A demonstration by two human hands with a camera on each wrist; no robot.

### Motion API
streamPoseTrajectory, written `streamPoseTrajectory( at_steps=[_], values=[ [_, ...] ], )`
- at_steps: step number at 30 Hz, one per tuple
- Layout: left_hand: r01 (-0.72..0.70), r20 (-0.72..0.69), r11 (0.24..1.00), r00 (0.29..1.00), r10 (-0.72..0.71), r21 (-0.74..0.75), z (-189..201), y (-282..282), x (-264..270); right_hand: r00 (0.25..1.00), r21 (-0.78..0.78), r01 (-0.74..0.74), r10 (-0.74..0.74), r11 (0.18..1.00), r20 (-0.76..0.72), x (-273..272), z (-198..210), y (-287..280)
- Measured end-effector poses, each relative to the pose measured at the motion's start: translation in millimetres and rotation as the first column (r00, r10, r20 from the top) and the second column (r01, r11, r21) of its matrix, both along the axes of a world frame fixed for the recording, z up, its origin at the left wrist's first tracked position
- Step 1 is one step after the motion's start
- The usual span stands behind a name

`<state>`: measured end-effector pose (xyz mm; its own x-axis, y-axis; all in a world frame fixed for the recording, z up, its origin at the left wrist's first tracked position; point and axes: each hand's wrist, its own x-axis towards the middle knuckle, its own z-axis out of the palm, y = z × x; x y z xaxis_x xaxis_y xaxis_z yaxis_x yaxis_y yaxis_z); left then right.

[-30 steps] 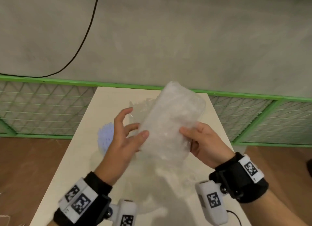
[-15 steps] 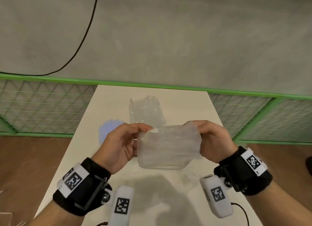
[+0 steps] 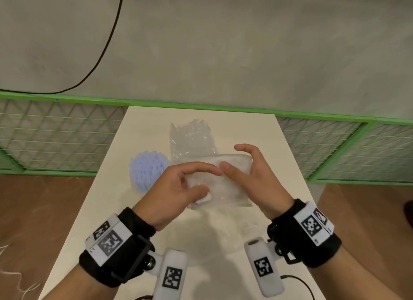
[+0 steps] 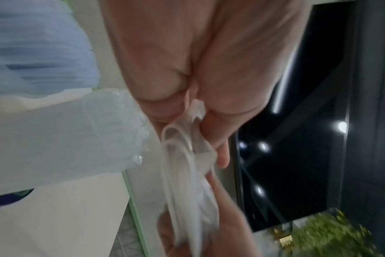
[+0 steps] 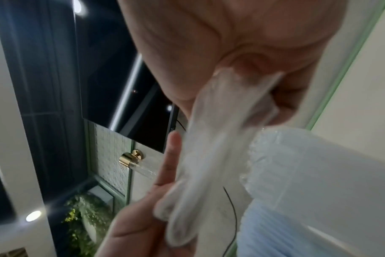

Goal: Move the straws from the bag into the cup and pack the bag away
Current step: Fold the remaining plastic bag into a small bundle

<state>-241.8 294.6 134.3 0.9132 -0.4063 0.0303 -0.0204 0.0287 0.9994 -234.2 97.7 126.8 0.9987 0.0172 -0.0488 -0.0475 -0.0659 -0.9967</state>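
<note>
A clear plastic bag point(image 3: 225, 181), folded into a flat packet, hangs just above the white table point(image 3: 143, 125) between both hands. My left hand point(image 3: 211, 183) pinches its left end between thumb and fingers. My right hand point(image 3: 237, 158) holds the right end, thumb on top and fingers curled round the far edge. The left wrist view shows the bag's folded layers point(image 4: 187, 182) squeezed in my left hand point(image 4: 196, 111). In the right wrist view the bag point(image 5: 213, 147) runs from my right hand point(image 5: 242, 69) downward. A bundle of pale blue straws point(image 3: 147, 170) stands upright left of the hands; its cup is hidden.
A crinkled clear plastic pack point(image 3: 192, 138) lies on the table just behind the hands. A green-framed mesh fence point(image 3: 335, 143) runs behind the table against a grey wall. Brown floor lies on both sides. A black cable point(image 3: 107, 42) hangs on the wall.
The bag was held up long and tilted, then folded in half between the hands. Now it is folded smaller and both hands have lowered it toward the table.
</note>
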Motion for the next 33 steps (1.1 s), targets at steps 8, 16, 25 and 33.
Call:
streamPoseTrajectory(
  at_steps=[8, 16, 25, 33],
  values=[
    [-0.105, -0.034, 0.973, 0.993, 0.115, 0.203, -34, 36, -11, 0.992, -0.041, -0.121, 0.12, 0.992, -0.03, -2, -60, -6],
    [-0.262, 0.197, 0.667, 0.965, 0.173, 0.697, -101, 95, -34, 0.706, -0.833, -0.551, 0.563, 0.056, -0.429, -40, -199, -1],
    [-0.266, 0.112, 0.493, 0.941, 0.32, 0.828, -133, 131, -49, 0.848, -0.729, -0.487, 0.46, 0.48, -0.264, -16, -170, -31],
    [-0.137, -0.132, 0.777, 0.953, 0.272, 0.614, -129, 92, -49, 0.947, 0.006, -0.32, 0.32, 0.947, -0.011, -11, -29, -56]
  ],
)
